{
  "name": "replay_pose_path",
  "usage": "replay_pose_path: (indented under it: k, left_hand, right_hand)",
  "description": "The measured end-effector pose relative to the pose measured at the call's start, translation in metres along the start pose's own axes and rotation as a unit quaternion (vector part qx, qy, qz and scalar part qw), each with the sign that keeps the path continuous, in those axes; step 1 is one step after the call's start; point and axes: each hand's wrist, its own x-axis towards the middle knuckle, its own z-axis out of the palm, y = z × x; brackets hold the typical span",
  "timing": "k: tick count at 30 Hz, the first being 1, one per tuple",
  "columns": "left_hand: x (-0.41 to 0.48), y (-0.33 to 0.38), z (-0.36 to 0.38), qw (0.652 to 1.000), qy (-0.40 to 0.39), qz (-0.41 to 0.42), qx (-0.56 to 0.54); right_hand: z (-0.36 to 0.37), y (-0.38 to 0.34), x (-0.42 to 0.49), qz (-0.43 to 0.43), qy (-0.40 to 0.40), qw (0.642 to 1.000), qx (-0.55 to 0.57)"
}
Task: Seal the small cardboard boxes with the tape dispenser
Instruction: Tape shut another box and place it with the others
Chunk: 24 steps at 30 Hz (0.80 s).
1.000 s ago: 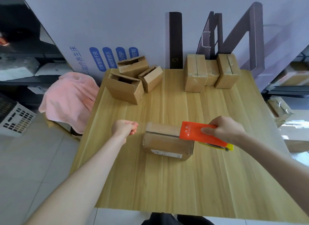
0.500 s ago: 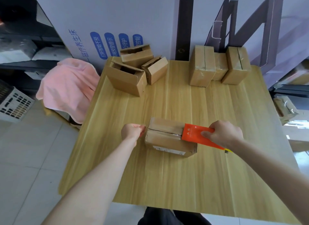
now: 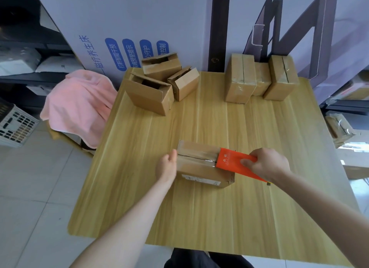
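A light wooden desk (image 3: 199, 218) is backed at 12 o'clock by a white panel (image 3: 139, 18) printed with blue characters. Pale floor tiles (image 3: 30, 188) are seen at 8 o'clock; at 10 o'clock a pink cloth (image 3: 79, 104) is draped near a white slatted crate (image 3: 16, 126).

The near half of the table (image 3: 199, 218) is lying bare, leaving open room along the front edge and both sides. The box (image 3: 196, 169) at mid-table is blocking the centre, with the left hand (image 3: 166, 167) resting against its left end and the right hand (image 3: 268, 164) gripping the tape dispenser (image 3: 232, 163) over its right end. A bare strip is running behind it. Open boxes (image 3: 151, 97) are crowding the far left, sealed boxes (image 3: 240, 79) are standing far right, a gap lying between them
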Motion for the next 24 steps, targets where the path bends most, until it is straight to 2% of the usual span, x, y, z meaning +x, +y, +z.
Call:
replay_pose_path:
  k: [2,3,4,6,8,11,14,20,24]
  left_hand:
    - [-0.007,0.006,0.008,0.996,-0.073,-0.003,0.048]
    - [-0.007,0.008,0.010,0.993,-0.065,0.017,0.101]
    - [-0.005,0.011,0.010,0.985,-0.027,0.066,0.154]
    - [-0.003,0.024,0.013,0.947,0.043,0.245,0.202]
    - [-0.002,0.046,0.028,0.909,0.001,0.358,0.212]
    - [-0.003,0.061,0.055,0.881,-0.080,0.360,0.297]
    - [-0.002,0.048,0.068,0.844,-0.064,0.366,0.387]
    - [0.003,0.047,0.070,0.829,-0.042,0.374,0.414]
    - [0.002,0.047,0.068,0.831,-0.054,0.365,0.416]
  right_hand:
    - [0.000,0.001,0.000,-0.003,-0.001,1.000,0.006]
    - [0.001,0.001,0.000,-0.005,-0.001,1.000,0.008]
    - [0.001,0.002,-0.001,-0.006,-0.001,1.000,0.009]
    - [0.003,0.003,-0.001,-0.007,-0.003,1.000,0.016]
    - [0.005,0.005,-0.001,-0.008,-0.002,1.000,0.024]
    - [0.006,0.009,-0.001,-0.015,0.001,0.999,0.037]
    - [0.010,0.015,0.001,-0.035,-0.001,0.998,0.044]
    - [0.011,0.038,0.011,-0.096,-0.035,0.991,0.088]
    - [0.006,0.082,0.013,-0.080,-0.059,0.987,0.122]
